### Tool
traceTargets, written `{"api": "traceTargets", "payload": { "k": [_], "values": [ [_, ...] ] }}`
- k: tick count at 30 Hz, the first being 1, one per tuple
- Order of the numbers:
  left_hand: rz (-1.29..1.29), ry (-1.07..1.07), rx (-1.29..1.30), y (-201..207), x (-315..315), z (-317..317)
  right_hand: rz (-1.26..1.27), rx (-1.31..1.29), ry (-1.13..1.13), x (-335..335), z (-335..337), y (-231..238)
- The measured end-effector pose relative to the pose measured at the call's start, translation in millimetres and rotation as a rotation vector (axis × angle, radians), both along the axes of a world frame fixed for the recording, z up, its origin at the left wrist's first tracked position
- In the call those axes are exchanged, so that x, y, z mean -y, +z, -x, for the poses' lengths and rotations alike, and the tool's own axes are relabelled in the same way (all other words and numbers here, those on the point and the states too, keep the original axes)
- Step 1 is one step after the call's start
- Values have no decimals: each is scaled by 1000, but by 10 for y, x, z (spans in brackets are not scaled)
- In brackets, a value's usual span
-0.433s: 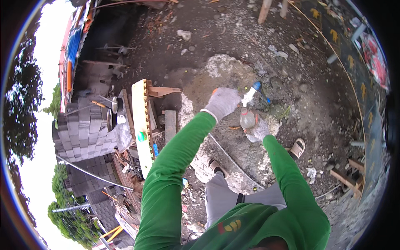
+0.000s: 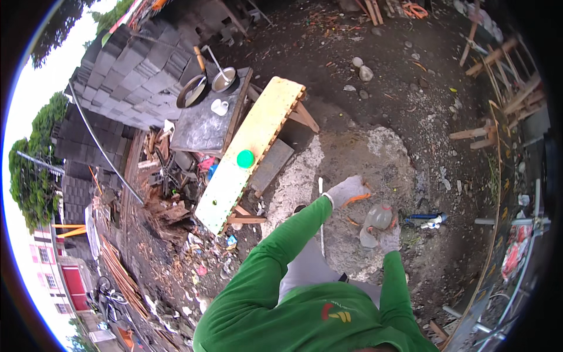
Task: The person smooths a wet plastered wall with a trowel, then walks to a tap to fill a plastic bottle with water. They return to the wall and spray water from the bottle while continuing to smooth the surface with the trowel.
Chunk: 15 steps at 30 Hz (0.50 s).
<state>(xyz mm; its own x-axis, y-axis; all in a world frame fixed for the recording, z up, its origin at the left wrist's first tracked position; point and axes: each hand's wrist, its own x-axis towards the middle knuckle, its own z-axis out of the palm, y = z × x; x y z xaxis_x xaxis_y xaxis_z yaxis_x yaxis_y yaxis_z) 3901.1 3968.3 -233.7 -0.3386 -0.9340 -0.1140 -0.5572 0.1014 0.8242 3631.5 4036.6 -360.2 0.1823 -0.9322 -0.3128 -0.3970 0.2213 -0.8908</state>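
Observation:
My right hand (image 2: 390,240), in a grey work glove, grips a clear plastic bottle (image 2: 381,217) with a rounded body and a bit of red on it. Part of the grip is hidden behind the bottle. To its left is my left hand (image 2: 347,192), in a grey glove with orange on its palm side. It looks empty, its fingers reaching to the right over the pale, wet concrete patch (image 2: 390,144). Just right of the bottle, a white tap with a blue pipe (image 2: 431,219) stands over the ground.
A yellow wooden bench (image 2: 258,132) with a green round lid (image 2: 245,158) stands to the left. Behind it, pans (image 2: 192,91) and a white cup (image 2: 219,107) sit on a dark table (image 2: 202,126). Stacked grey blocks (image 2: 132,73) rise beyond. Wooden frames (image 2: 519,100) lie far right.
The view has swung left, so the bench and table show more fully. The bottle, held in my right hand, now appears left of the tap rather than below it.

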Motion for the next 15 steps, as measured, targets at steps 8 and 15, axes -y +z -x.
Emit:
{"api": "traceTargets", "payload": {
  "k": [8, 15],
  "values": [
    [154, 221, -99, 1342, 712, -1705, 72, 386, -31, 747, -2169, 1049],
    [85, 23, 42, 1706, 1899, -2176, 163, 108, 82, 2035, -3365, 1543]
  ]
}}
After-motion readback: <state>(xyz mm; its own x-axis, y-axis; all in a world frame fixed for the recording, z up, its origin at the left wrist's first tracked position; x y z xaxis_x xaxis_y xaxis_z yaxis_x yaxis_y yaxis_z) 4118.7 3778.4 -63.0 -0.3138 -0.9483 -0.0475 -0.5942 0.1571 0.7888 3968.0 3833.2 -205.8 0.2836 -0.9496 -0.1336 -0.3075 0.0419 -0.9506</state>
